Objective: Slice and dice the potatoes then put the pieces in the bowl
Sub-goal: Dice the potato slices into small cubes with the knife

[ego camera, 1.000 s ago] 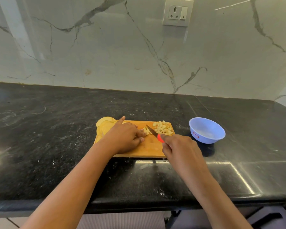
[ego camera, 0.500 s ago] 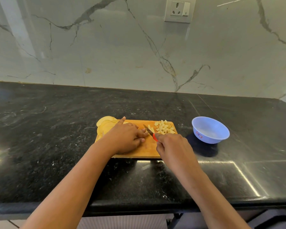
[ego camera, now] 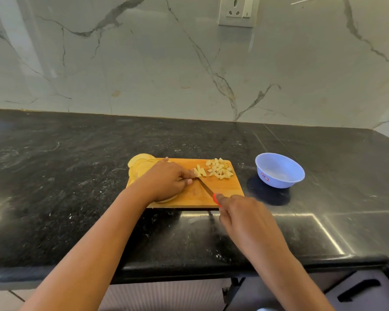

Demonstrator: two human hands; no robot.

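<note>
My left hand (ego camera: 166, 180) lies on the board with its fingers curled down on a little row of pale potato sticks (ego camera: 200, 172), holding them in place. My right hand (ego camera: 245, 218) is closed tight around the red handle of a small knife (ego camera: 206, 188). The thin blade points away from me, and its tip sits right by my left fingertips.

The big black shiny stone countertop (ego camera: 76, 198) carries everything. The flat brown wooden cutting board (ego camera: 229, 190) lies near the front edge of the countertop. The round light blue plastic bowl (ego camera: 279, 179) stands just beside the board's right edge, not touching it. I see no potato in it.

Round yellow potato slices (ego camera: 139, 164) are piled on the board's far left corner. A heap of small potato cubes (ego camera: 220, 171) sits in its far right corner, near the sticks.
</note>
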